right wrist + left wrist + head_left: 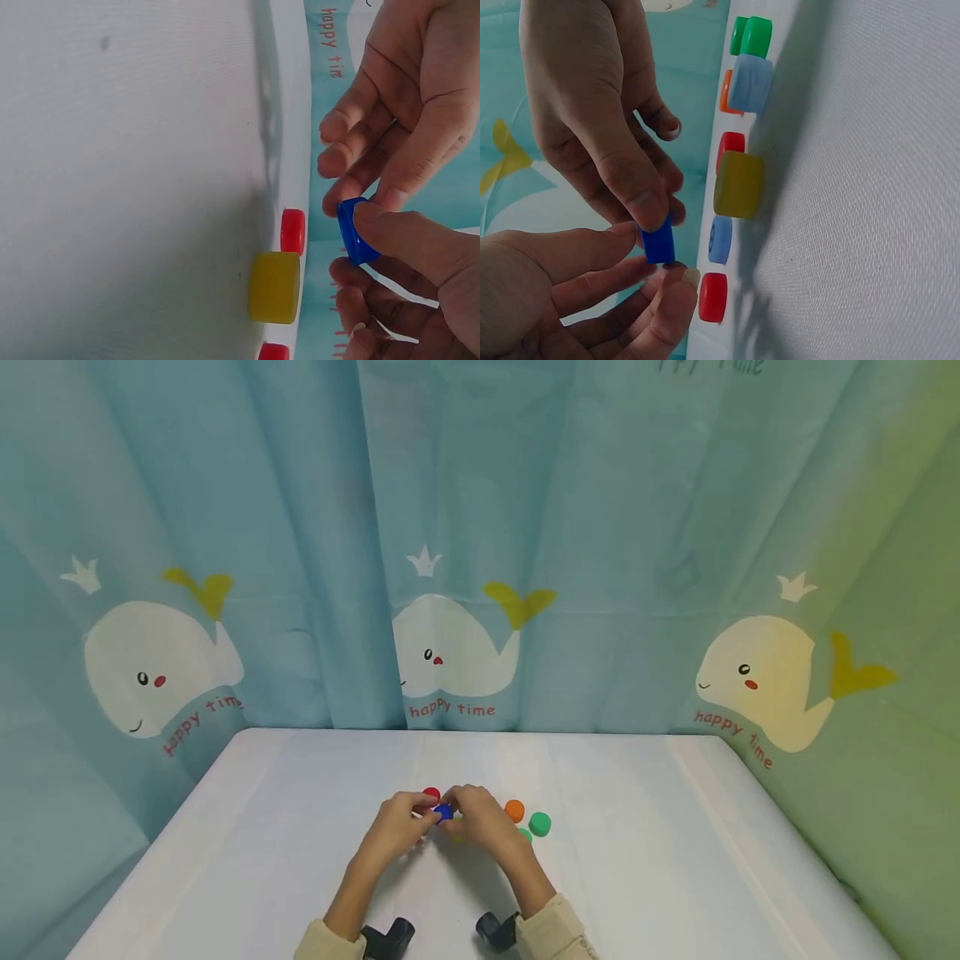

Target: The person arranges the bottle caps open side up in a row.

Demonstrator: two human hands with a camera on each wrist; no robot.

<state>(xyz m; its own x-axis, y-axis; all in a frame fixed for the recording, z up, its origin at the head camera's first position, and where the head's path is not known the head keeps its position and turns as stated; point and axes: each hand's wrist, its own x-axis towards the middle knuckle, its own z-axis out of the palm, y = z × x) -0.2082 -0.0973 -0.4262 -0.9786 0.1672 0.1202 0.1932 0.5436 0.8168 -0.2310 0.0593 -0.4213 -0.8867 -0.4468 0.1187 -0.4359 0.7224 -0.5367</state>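
Observation:
A short blue round piece [356, 232], much like a bottle cap, is held above the table between both hands. My right hand [483, 818] pinches it, thumb pressed on one face and fingers behind. From the other side my left hand [397, 827] has thumb and fingertips at its edge, as the left wrist view shows too. Beneath and around the hands stand a yellow round piece [739, 185], a red one [431, 794] and a light blue one [751, 84]. In the head view the hands partly cover the yellow and red pieces.
To the right of my right hand lie an orange piece [514, 811] and a green piece [540, 824], with a second green one partly hidden by the wrist. The white table [645, 860] ends at a blue curtain [300, 527] with whale prints.

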